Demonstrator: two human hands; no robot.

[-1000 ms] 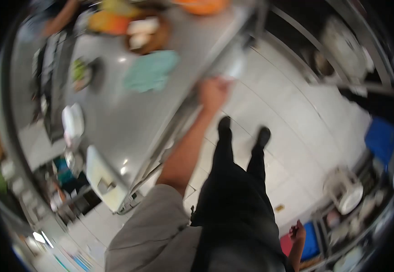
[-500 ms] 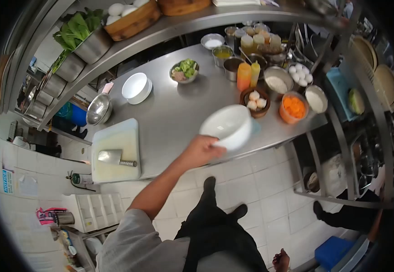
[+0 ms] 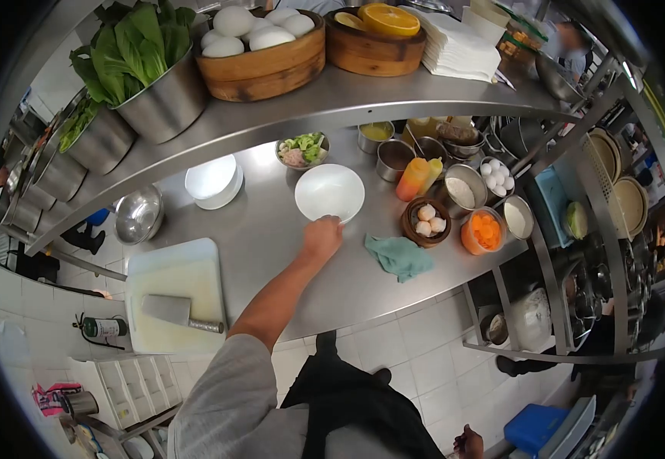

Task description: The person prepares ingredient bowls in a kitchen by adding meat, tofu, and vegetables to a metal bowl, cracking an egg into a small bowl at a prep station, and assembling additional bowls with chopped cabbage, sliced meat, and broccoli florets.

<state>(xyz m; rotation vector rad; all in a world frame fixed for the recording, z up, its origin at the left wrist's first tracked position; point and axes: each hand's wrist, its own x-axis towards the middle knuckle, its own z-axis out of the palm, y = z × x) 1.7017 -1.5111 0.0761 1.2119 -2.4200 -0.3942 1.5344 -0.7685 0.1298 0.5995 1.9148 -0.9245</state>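
Observation:
My left hand (image 3: 322,239) is closed on the near rim of a white bowl (image 3: 330,191), whose hollow inside faces up, over the steel counter (image 3: 271,222). Whether the bowl's base touches the counter I cannot tell. Just behind it stands a metal bowl of green leaves and pinkish pieces (image 3: 302,151). To the right lies a crumpled green cloth (image 3: 399,256), near a small wooden bowl of dumpling-like pieces (image 3: 426,219). My right hand (image 3: 468,442) hangs low beside my body, its fingers loosely bent and apart, with nothing visible in it.
White bowls (image 3: 214,183) stand at the left, near a cutting board (image 3: 172,268) with a cleaver (image 3: 181,312) on it. Squeeze bottles (image 3: 412,180), an orange-filled tub (image 3: 482,231) and an egg bowl (image 3: 497,177) crowd the right. A steel shelf (image 3: 332,96) spans above.
My left hand has carried the white bowl left and farther back over the counter. The green cloth is now fully uncovered. The view has shifted, showing more of the shelf.

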